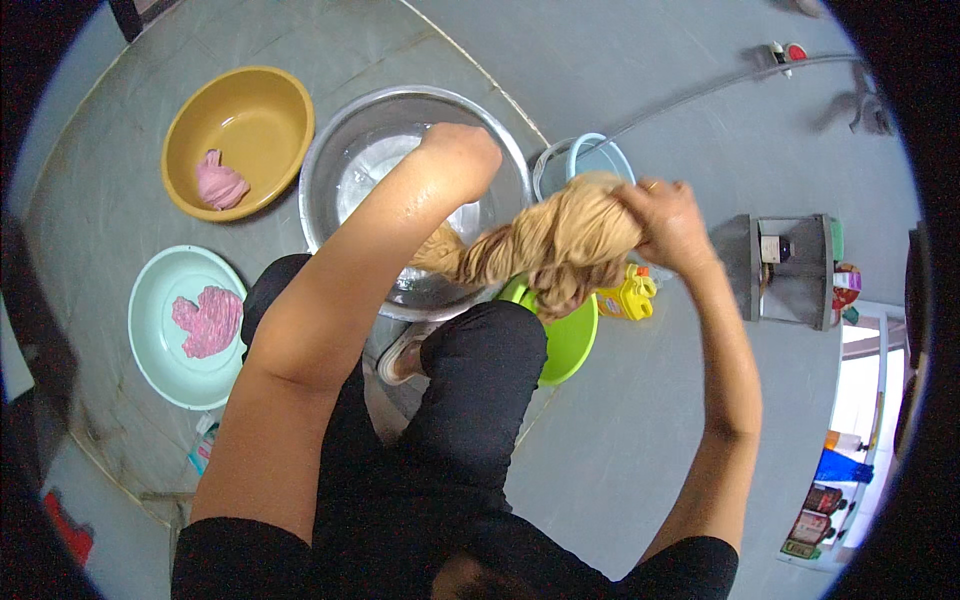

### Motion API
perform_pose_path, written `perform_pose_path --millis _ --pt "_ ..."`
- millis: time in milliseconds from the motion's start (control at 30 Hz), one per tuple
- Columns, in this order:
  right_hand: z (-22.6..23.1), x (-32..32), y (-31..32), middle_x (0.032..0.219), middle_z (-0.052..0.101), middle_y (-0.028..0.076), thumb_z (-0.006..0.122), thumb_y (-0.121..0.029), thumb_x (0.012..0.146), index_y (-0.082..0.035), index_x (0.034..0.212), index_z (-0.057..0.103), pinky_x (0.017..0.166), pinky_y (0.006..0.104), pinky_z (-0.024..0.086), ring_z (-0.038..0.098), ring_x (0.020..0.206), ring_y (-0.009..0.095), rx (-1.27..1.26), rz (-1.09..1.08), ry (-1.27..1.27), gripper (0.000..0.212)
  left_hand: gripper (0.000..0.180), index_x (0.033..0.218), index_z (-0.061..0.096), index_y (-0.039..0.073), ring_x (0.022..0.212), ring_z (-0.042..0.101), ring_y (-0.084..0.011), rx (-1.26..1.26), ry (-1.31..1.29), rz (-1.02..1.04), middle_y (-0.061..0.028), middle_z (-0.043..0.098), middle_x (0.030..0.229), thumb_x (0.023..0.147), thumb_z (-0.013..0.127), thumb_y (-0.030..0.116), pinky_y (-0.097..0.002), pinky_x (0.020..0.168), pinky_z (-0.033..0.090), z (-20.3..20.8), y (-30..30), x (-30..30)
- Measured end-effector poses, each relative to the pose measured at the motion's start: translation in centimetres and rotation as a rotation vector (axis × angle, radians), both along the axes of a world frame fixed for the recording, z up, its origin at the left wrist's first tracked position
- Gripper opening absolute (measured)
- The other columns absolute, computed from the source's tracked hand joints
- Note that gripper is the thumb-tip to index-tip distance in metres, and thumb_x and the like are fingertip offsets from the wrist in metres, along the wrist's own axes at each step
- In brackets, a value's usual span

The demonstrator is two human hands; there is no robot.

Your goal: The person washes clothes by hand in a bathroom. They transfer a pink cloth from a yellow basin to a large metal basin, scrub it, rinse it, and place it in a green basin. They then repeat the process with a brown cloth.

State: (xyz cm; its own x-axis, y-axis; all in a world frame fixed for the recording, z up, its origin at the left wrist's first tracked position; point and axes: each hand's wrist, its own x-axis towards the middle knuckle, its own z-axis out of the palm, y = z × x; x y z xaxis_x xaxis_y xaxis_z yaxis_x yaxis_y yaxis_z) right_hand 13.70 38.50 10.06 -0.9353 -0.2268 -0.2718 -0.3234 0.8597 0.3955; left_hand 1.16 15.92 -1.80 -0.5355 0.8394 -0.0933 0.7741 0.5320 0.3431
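A wet tan-and-brown garment (560, 240) hangs twisted and bunched between my arms, above the right side of a steel basin (312, 200). My right hand (668, 222) grips its thick, gathered right end. The narrow left end passes behind my left forearm, where I lose sight of it. My left hand (460, 160) is closed like a fist over the basin; its fingertips are hidden, so whatever it may hold does not show. Water glints in the basin below.
A tan basin (270, 85) holds pink cloth (220, 182); a pale-blue basin (150, 350) holds another pink cloth (208, 322). Right of my knee are a green basin (575, 345) and yellow jug (632, 295). Beyond stand a light-blue bucket (600, 148), grey shelf (795, 270) and hose (690, 95).
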Motion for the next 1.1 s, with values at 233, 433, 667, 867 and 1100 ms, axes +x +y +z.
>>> perform_pose_path --millis 233,433,667,867,1100 --pt "8.7 -4.9 -5.2 0.083 0.05 0.004 0.067 -0.004 0.053 -0.018 0.103 0.053 0.076 0.0397 0.038 0.052 0.089 0.025 0.085 0.085 0.145 0.054 0.016 0.082 0.066 0.004 0.084 0.063 -0.0291 -0.169 0.025 0.179 -0.014 0.064 0.086 0.067 0.065 0.008 -0.0378 0.068 0.051 0.5 -2.0 -1.2" --pt "15.2 -7.0 -6.1 0.085 0.054 0.005 0.07 -0.003 0.052 -0.015 0.101 0.052 0.075 0.0375 0.04 0.054 0.088 0.027 0.132 0.136 0.209 0.053 0.081 0.113 0.055 0.004 0.093 0.06 -0.0312 -0.433 -0.214 0.0 -0.0145 0.062 0.1 0.043 0.085 0.033 -0.0387 0.075 0.049 -5.1 -2.2 -4.4" --pt "19.3 -8.0 -7.2 0.104 0.058 0.008 0.072 -0.008 0.058 -0.009 0.108 0.053 0.088 0.0385 0.039 0.054 0.098 0.027 0.077 0.129 0.301 0.054 0.139 0.138 0.009 0.01 0.118 0.037 -0.0402 0.082 -0.18 0.009 -0.0178 0.027 0.137 0.028 0.086 0.045 -0.0511 0.093 0.036 -10.8 -0.2 -3.1" --pt "15.3 -8.7 -3.8 0.092 0.057 0.009 0.068 -0.005 0.06 -0.008 0.1 0.053 0.075 0.0377 0.044 0.055 0.087 0.032 -0.07 0.203 0.306 0.043 0.062 0.107 0.055 0.004 0.094 0.058 -0.0192 0.386 -0.913 -0.259 -0.0103 0.062 0.101 0.055 0.082 0.024 -0.0292 0.085 0.044 -15.5 -0.5 -6.4" --pt "3.2 -10.9 3.2 0.084 0.055 0.013 0.064 -0.007 0.063 -0.011 0.103 0.053 0.068 0.0402 0.046 0.056 0.08 0.033 -0.275 0.01 0.306 0.042 0.053 0.104 0.059 0.005 0.089 0.06 -0.0183 -0.211 -1.151 -0.21 -0.0092 0.064 0.1 0.062 0.079 0.029 -0.0308 0.076 0.048 -18.2 -4.6 -7.3"
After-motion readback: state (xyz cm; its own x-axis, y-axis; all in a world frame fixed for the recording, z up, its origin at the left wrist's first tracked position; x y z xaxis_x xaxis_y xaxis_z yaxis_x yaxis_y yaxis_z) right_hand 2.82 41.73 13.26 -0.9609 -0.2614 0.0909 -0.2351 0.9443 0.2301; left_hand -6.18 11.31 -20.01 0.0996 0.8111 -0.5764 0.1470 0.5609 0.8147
